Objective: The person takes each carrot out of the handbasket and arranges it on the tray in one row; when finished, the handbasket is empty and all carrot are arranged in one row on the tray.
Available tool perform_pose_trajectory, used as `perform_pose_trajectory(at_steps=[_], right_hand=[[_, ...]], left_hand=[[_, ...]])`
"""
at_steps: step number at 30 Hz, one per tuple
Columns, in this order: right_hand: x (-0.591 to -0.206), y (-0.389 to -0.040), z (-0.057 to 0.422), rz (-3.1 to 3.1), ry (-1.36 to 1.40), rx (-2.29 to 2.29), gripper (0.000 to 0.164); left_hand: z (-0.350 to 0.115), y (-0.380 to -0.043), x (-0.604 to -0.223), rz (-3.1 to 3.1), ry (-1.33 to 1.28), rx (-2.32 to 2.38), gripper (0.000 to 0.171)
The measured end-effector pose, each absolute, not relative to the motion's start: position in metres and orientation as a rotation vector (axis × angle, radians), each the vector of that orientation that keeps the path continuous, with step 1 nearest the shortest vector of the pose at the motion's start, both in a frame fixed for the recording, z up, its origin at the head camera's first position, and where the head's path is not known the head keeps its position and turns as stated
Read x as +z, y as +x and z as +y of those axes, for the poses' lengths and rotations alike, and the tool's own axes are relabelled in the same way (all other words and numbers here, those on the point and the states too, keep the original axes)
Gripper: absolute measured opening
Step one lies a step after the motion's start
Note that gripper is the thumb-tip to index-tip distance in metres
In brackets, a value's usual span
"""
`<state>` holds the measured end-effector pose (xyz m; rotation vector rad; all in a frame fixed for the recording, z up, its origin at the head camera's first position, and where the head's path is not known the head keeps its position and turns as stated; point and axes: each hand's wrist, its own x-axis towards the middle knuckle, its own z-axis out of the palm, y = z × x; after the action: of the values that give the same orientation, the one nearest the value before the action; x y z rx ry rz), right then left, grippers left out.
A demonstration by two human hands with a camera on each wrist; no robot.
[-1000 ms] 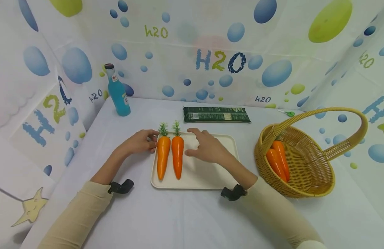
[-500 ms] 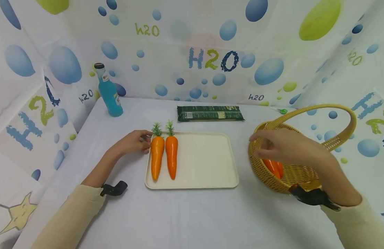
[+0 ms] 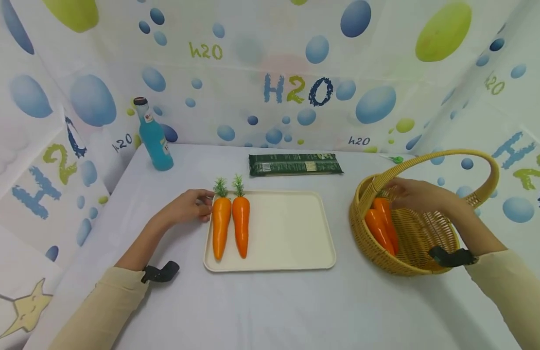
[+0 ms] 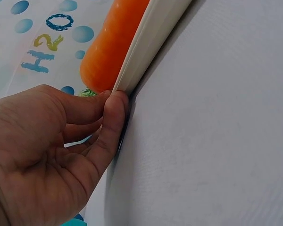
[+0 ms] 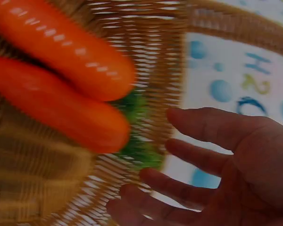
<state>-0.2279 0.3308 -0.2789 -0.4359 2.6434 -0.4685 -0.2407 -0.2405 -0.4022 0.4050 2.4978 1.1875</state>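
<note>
On a cream tray (image 3: 287, 231), two carrots lie side by side at the left end, a left carrot (image 3: 221, 228) and a right carrot (image 3: 241, 226), with green tops pointing away. My left hand (image 3: 187, 207) pinches the tray's left rim (image 4: 144, 52) near its far corner, thumb and finger meeting at the edge. My right hand (image 3: 420, 195) reaches over the wicker basket (image 3: 420, 243), under its arched handle. Two more carrots (image 3: 380, 228) lie inside. In the right wrist view, the fingers (image 5: 198, 157) are spread beside the carrots' green tops (image 5: 139, 150), holding nothing.
A blue bottle (image 3: 155, 141) stands at the back left. Behind the tray lies a dark green packet (image 3: 296, 165). A small green-and-white item (image 3: 396, 159) sits at the back right, behind the basket. A printed cloth wall (image 3: 235, 73) closes off the back.
My right hand has left the right-hand carrot on the tray and moved right, over and then down into the basket. The left hand stays at the tray's edge. The head view has shifted slightly.
</note>
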Motion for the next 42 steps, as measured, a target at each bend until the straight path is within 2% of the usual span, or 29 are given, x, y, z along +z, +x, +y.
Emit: perform_pose_trajectory(at_steps=[7,19,25,32,42], right_hand=[[-0.319,-0.240,0.336,2.451,-0.337,-0.673,0.046],[-0.334,-0.246,0.330,2.436,-0.268,-0.647,0.066],[-0.317,-0.236,0.341,2.496,-0.192,-0.798,0.059],[-0.275,-0.203,0.354,2.589,-0.173,-0.906,0.068],[-0.244,-0.140,0.328,2.533,-0.423,-1.184,0.054]], left_hand=[[-0.237,-0.237,-0.402,2.475,0.383,1.209,0.049],[-0.236,-0.238,-0.404,2.540,0.404,1.162,0.049],[-0.237,-0.239,-0.404,2.548,0.398,1.152,0.048],[-0.236,-0.239,-0.400,2.545,0.417,1.149,0.049],[-0.239,-0.242,-0.405,2.510,0.376,1.179,0.049]])
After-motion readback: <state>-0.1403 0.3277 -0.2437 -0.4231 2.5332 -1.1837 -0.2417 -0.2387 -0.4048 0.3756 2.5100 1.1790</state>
